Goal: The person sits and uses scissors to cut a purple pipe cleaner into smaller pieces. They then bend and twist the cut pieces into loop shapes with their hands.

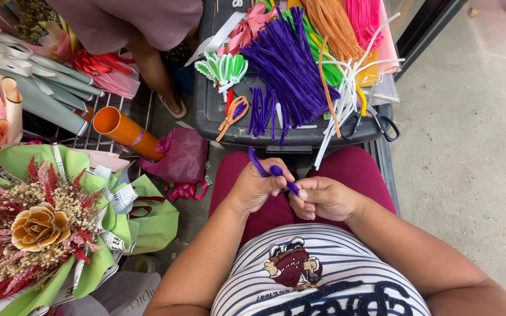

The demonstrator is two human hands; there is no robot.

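Bare grey concrete floor [469, 152], scuffed, fills the right side under even daylight. Dark plastic crate lid [218, 111] serves as worktop, upper centre. A dark metal rail [426, 26] runs diagonally at upper right. A white wire rack [98, 140] lies low on the left, with an orange tube [125, 132] resting on it and rolled grey-green paper [42, 99] just beside. A dried-flower bouquet in green wrap [42, 228] sits lower left. Another person's leg and sandal [162, 82] stand near the crate.

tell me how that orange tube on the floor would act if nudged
The orange tube is round and lies on its side, so it would probably roll. It looks hollow at its open end, so likely light. It seems stiff, holding its shape.
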